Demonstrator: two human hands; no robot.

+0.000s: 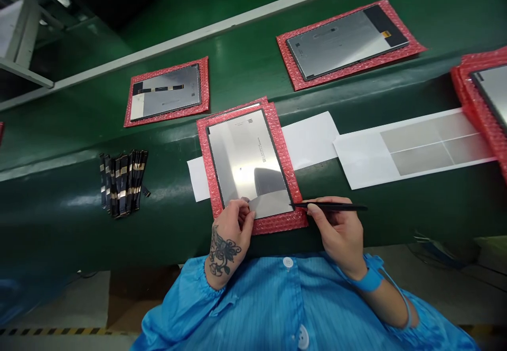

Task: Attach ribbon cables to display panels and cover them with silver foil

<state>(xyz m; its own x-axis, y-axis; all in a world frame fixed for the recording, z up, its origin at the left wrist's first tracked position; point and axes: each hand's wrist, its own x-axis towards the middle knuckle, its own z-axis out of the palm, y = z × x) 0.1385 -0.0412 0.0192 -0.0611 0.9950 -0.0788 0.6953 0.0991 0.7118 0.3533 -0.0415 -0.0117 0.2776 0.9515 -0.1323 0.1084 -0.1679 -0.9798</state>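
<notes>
At the left, a bundle of black flex strips (pixel 122 183) lies on the green belt (pixel 59 219), within reach but apart from the work. Beyond it a second panel (pixel 166 92) rests on its own red cushion. In the middle, just in front of the person, the silver panel (pixel 247 160) lies flat on red bubble wrap (pixel 284 155), which likely keeps it off the hard belt. White paper (pixel 312 137) sits beneath.

The left hand (pixel 229 229) pinches the panel's near edge between thumb and forefinger, apparently to steady it. The right hand (pixel 340 229) is closed around black tweezers (pixel 332 207), held low and nearly level so the tip meets the panel's near right corner. A blue wrist strap (pixel 370 279) circles that wrist, probably against static.

Farther right lies a white sheet with grey patches (pixel 412 150). A third panel (pixel 346 39) lies on the far side, cushioned likewise.
</notes>
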